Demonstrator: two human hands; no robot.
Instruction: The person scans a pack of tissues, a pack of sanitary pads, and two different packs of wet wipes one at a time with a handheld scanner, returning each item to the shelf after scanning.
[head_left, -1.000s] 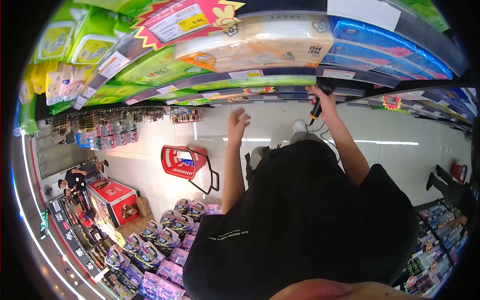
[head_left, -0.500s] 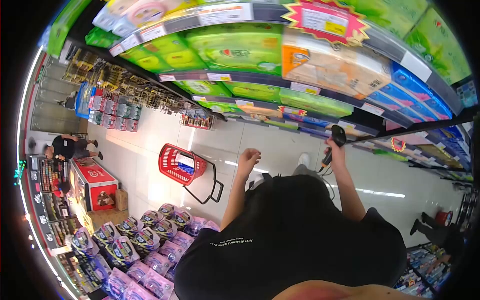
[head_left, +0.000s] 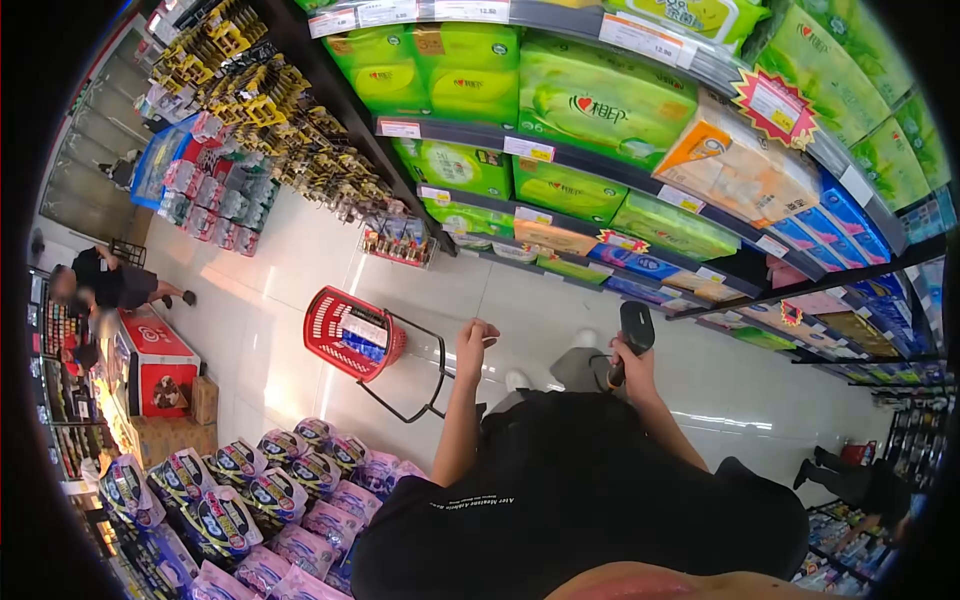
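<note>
The right hand [head_left: 632,362] clasps a black barcode scanner [head_left: 633,335] (head up, toward the tissue shelves [head_left: 600,215]); the left hand [head_left: 474,338] hangs loosely curled, empty, near the red shopping basket [head_left: 352,332].

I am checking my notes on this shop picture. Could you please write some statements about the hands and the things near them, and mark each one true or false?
1. The right hand holds a black scanner. True.
2. The left hand grips the handle of the red basket. False: the left hand is raised with fingers curled, holds nothing and is apart from the basket.
3. The red basket stands on the floor. True.
4. The shelves beside the scanner are bare. False: they are filled with green, orange and blue packs.
5. Another person is in the far aisle. True.
</note>
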